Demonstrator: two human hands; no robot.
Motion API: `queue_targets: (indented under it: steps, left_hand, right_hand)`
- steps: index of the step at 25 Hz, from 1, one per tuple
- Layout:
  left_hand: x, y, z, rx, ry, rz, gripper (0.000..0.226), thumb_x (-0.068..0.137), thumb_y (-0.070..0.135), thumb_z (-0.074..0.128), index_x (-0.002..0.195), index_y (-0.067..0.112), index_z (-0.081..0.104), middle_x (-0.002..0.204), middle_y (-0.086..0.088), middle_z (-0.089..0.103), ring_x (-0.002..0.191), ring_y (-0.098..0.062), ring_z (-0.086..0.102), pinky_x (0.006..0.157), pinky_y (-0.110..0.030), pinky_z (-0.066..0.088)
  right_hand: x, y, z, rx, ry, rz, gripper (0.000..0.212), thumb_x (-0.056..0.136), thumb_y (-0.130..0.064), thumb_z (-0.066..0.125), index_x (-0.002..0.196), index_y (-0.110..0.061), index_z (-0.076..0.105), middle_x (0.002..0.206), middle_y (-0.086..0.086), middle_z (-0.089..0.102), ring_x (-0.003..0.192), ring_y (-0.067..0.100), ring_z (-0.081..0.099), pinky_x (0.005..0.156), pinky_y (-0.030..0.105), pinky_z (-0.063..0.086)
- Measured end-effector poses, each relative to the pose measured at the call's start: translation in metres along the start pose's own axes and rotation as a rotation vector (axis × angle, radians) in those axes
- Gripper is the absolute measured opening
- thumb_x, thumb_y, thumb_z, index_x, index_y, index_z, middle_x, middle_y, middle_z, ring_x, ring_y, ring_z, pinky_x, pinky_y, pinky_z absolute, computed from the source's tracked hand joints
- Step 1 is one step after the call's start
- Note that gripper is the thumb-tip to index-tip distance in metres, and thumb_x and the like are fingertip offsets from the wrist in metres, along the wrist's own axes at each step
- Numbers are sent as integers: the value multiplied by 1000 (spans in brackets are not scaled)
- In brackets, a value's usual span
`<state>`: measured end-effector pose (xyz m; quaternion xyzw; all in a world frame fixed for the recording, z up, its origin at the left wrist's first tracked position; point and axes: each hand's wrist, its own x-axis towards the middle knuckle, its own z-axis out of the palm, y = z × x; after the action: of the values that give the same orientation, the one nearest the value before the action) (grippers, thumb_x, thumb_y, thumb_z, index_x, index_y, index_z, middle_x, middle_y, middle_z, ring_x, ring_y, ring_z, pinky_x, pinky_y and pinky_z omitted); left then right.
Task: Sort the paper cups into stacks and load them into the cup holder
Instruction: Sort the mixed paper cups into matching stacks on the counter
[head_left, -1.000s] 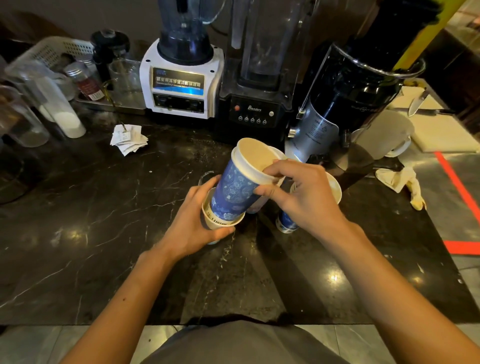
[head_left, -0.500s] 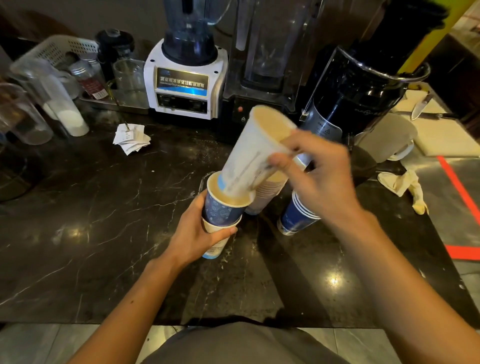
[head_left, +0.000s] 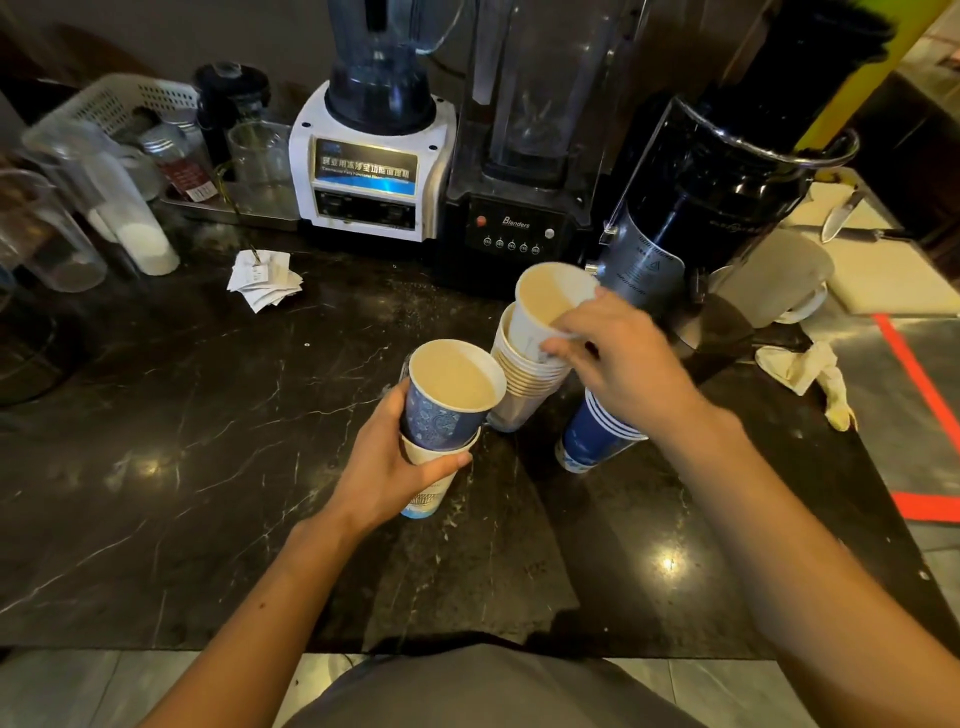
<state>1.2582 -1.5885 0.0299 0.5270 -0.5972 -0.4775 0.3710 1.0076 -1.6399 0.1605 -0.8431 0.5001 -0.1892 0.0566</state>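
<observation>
My left hand (head_left: 387, 462) grips a small mixed stack: a blue patterned cup (head_left: 441, 405) nested in a white cup (head_left: 428, 491), held just above the dark marble counter (head_left: 182, 415). My right hand (head_left: 618, 358) pinches the rim of a white paper cup (head_left: 545, 306) and holds it tilted in the top of the white cup stack (head_left: 524, 379), which leans on the counter. A stack of blue cups (head_left: 592, 436) stands under my right wrist, partly hidden. No cup holder is recognisable.
Two blenders (head_left: 371, 171) (head_left: 519, 182) and a black machine (head_left: 701, 197) line the back. Clear plastic containers (head_left: 104, 208) and a white basket (head_left: 109, 104) crowd the far left. Crumpled receipts (head_left: 262, 278) lie mid-left; a rag (head_left: 805, 364), cutting board and knife (head_left: 839, 215) are at right.
My right hand lifted the white cup out of the blue cup in my left hand and carried it right onto the white stack. My left hand stayed put.
</observation>
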Motion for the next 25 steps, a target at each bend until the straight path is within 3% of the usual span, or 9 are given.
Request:
queue_targets:
  steps: [2, 5, 9, 11, 13, 16, 18, 22, 25]
  left_hand:
    - [0, 3, -1, -6, 0, 5, 102, 57, 60, 81, 144, 38, 33, 133, 28, 51, 122, 10, 51, 97, -18, 47]
    - [0, 8, -1, -15, 6, 27, 100, 58, 60, 83, 143, 38, 35, 134, 24, 53, 123, 5, 52, 98, -21, 48]
    - [0, 15, 7, -12, -9, 91, 93, 62, 57, 83, 140, 46, 34, 137, 22, 51, 125, 2, 52, 102, -26, 48]
    - [-2, 16, 10, -1, 3, 105, 97, 60, 57, 83, 141, 49, 30, 143, 19, 47, 128, 1, 49, 104, -30, 47]
    - [-4, 15, 11, 11, 7, 96, 108, 58, 57, 84, 147, 48, 22, 150, 14, 40, 132, -2, 46, 107, -38, 45]
    - [-2, 16, 15, 53, 35, 70, 118, 52, 63, 84, 147, 53, 15, 152, 14, 36, 135, -3, 40, 110, -43, 40]
    - [-2, 16, 16, 63, 49, 55, 118, 52, 64, 81, 148, 51, 15, 151, 12, 37, 135, -3, 40, 112, -43, 37]
    - [1, 17, 20, 62, 25, 48, 116, 51, 68, 78, 145, 56, 12, 149, 15, 38, 133, -3, 40, 113, -39, 36]
    - [1, 18, 20, 50, 21, 33, 112, 50, 69, 78, 140, 65, 10, 143, 23, 37, 132, -3, 40, 112, -41, 35]
  right_hand:
    - [-7, -5, 9, 46, -98, 11, 32, 96, -35, 58, 118, -13, 67, 112, 4, 65, 109, 21, 56, 103, 45, 40]
    - [-13, -23, 10, 279, -47, -110, 43, 91, -46, 62, 126, -22, 62, 125, -5, 62, 121, 14, 53, 106, 38, 39]
    - [-20, -49, 18, 235, -275, -170, 25, 96, -29, 63, 115, -15, 69, 107, -1, 69, 100, 15, 60, 87, 43, 50]
    - [-22, -50, 9, 235, -162, -156, 16, 96, -16, 62, 107, -8, 71, 101, 4, 71, 93, 19, 63, 83, 43, 51]
    - [-24, -45, -14, 227, 94, -162, 13, 94, -10, 65, 102, -4, 72, 96, 4, 71, 87, 16, 64, 78, 34, 53]
    - [-33, -25, -65, 131, 464, -132, 18, 95, -14, 62, 102, 0, 71, 93, -2, 64, 86, 5, 57, 77, 17, 47]
    - [-42, -10, -91, 102, 623, -93, 18, 98, -17, 60, 103, -3, 69, 91, -9, 61, 85, -1, 55, 78, 14, 43]
    - [-69, 12, -110, 68, 646, -10, 12, 99, -18, 62, 106, -12, 69, 100, -24, 63, 97, -6, 59, 85, 21, 45]
    - [-81, 26, -92, -120, 520, -56, 15, 96, -12, 62, 101, -2, 73, 92, 5, 72, 86, 28, 68, 82, 36, 50]
